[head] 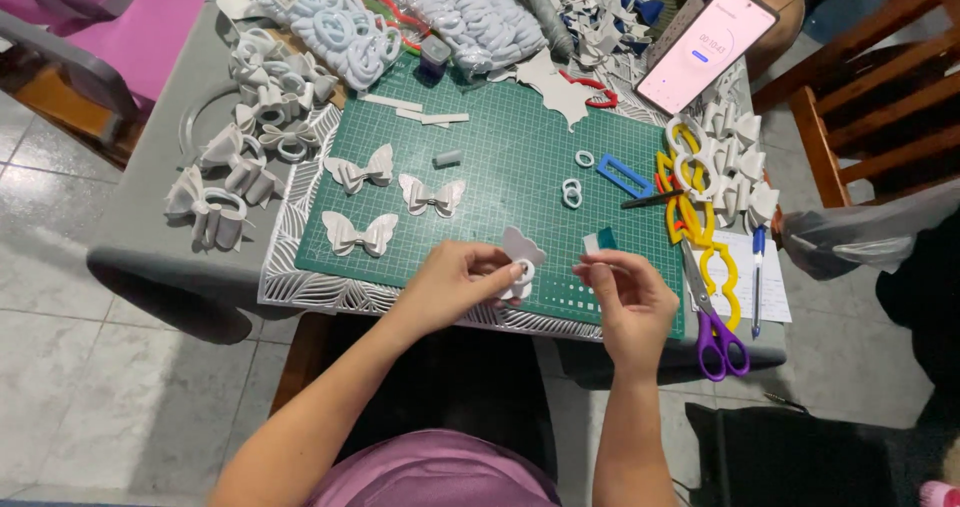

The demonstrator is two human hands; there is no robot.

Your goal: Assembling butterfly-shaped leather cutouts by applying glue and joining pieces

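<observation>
Pinching firmly, the left hand [455, 282] is holding a white foam bow piece [520, 257] with its ring; the right hand [625, 297], at three o'clock, is gripping a small strip [592, 244] (keep it centred, I judge).

The scene is evenly and brightly lit from above. A soft shadow is cast under the table [150, 257] at lower left. Mild glare is seen on the phone screen [705, 47]. Edges are bent by wide-angle distortion; focus is kept sharp centrally.
</observation>
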